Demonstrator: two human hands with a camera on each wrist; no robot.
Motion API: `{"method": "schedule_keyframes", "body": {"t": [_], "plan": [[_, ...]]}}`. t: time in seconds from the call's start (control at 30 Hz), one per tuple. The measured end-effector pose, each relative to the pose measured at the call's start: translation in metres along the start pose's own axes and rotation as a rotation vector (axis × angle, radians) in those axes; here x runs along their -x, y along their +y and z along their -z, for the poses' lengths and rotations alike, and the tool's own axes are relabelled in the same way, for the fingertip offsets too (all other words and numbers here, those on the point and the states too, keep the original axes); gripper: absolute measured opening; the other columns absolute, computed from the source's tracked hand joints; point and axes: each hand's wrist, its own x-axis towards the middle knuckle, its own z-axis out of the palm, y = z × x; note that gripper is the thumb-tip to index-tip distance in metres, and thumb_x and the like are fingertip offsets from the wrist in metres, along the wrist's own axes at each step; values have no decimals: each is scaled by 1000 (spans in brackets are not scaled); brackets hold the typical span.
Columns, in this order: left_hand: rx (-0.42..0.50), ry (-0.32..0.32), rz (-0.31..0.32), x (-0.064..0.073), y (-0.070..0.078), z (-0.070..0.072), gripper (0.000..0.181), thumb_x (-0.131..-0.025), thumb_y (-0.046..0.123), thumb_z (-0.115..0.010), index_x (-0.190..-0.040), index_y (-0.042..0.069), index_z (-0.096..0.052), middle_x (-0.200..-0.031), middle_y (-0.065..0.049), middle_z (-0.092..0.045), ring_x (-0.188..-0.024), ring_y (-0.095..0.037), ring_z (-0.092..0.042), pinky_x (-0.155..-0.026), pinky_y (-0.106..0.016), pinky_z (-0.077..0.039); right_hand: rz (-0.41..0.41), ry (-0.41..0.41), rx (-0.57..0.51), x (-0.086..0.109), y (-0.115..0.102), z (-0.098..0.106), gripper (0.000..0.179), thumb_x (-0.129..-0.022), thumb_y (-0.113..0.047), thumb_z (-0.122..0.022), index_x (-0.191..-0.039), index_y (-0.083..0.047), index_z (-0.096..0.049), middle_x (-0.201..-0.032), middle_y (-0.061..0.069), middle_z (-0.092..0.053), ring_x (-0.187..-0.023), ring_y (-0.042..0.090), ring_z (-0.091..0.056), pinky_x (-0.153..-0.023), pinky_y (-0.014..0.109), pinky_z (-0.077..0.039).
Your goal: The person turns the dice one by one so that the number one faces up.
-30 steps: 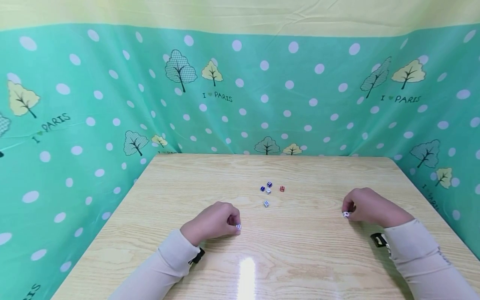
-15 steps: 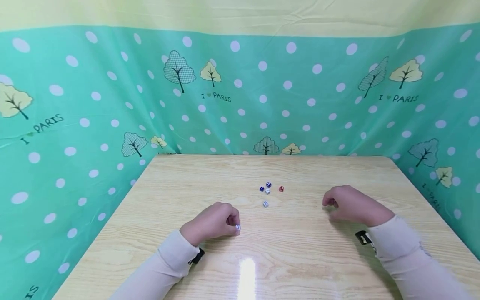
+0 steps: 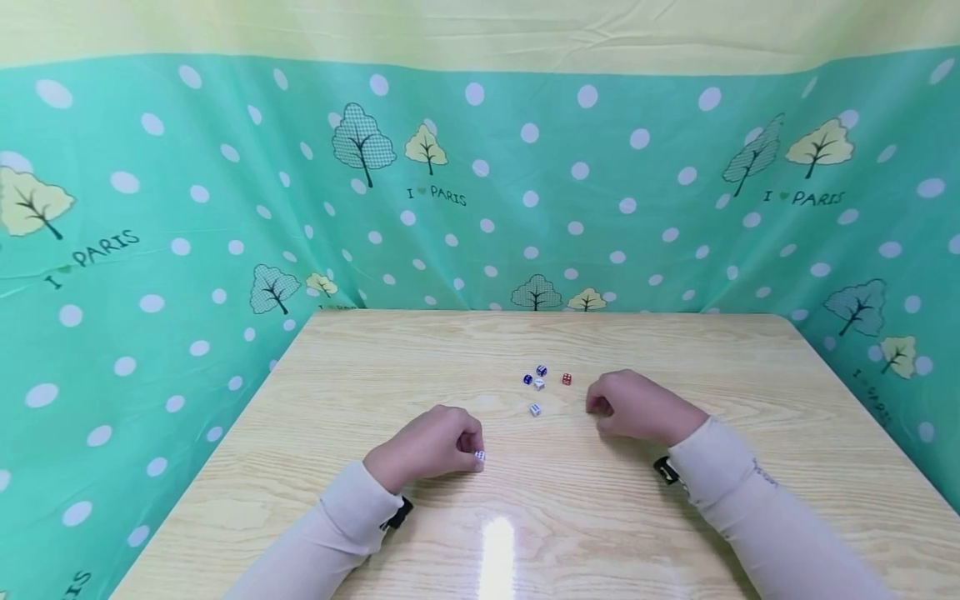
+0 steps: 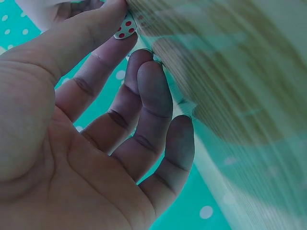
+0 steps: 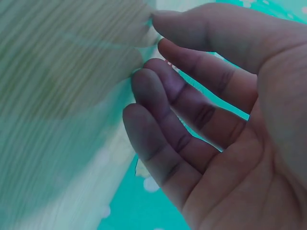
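My left hand [image 3: 429, 448] is low over the table at centre left. It pinches a small white die [image 4: 125, 28] between thumb and index finger; red pips show on it in the left wrist view. My right hand [image 3: 641, 407] is right of the loose dice, fingers loosely bent. In the right wrist view a gap shows between thumb and index finger, with nothing held. Nearest to it is a red die [image 3: 567, 379]. Left of that lie two blue dice, one front [image 3: 528, 379] and one back [image 3: 542, 370], and a white die [image 3: 539, 384]. Another white die [image 3: 535, 410] lies closer to me.
The wooden table [image 3: 390, 358] reaches back to a green dotted curtain [image 3: 450, 250], which also stands along both sides. A bright light reflection [image 3: 498, 558] shows at the front. Each wrist carries a black strap piece.
My right hand has swept left toward the loose dice; the white die it held a second ago is no longer seen in it. My left hand keeps its place and its die.
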Motion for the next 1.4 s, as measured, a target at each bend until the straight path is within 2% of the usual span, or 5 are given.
{"method": "schedule_keyframes", "body": {"t": [0.43,0.73,0.93,1.23,1.4], "plan": [[8,0,2,-1,-1,0,22,-85,22,-86,-75,27,-68,-72,16,-61,-69,-2,-54,-65,-22,-48,22,0,-5,-29,-32,-12,22,-84,-14,-84,-103,-11,-75,-78,-2,-60,-72,12,-51,-70,31,-45],[18,-1,-1,-1,-2,0,21,-84,21,-87,-75,27,-68,-71,16,-61,-68,-1,-54,-64,-22,-48,62,14,-4,-45,-48,-21,32,-86,-13,-81,-117,-10,-74,-78,-5,-63,-71,11,-54,-72,31,-49],[18,-1,-5,-2,-2,0,21,-84,22,-87,-75,27,-69,-71,16,-61,-68,-1,-54,-64,-22,-48,59,22,-13,-48,-54,-23,23,-87,-10,-78,-109,-15,-78,-83,-8,-69,-72,7,-58,-73,28,-53],[21,4,-10,-2,-2,1,21,-84,21,-87,-75,25,-69,-71,15,-62,-68,-2,-55,-64,-23,-48,113,63,20,-48,-56,-23,6,-87,-12,-81,-90,-17,-78,-77,-11,-66,-69,6,-56,-67,25,-51],[22,3,-14,-3,-2,2,21,-83,20,-88,-75,25,-69,-71,16,-62,-68,-1,-55,-64,-23,-48,92,37,34,-44,-57,-21,5,-89,-12,-79,-89,-17,-78,-78,-11,-66,-70,6,-56,-68,25,-51]]}}
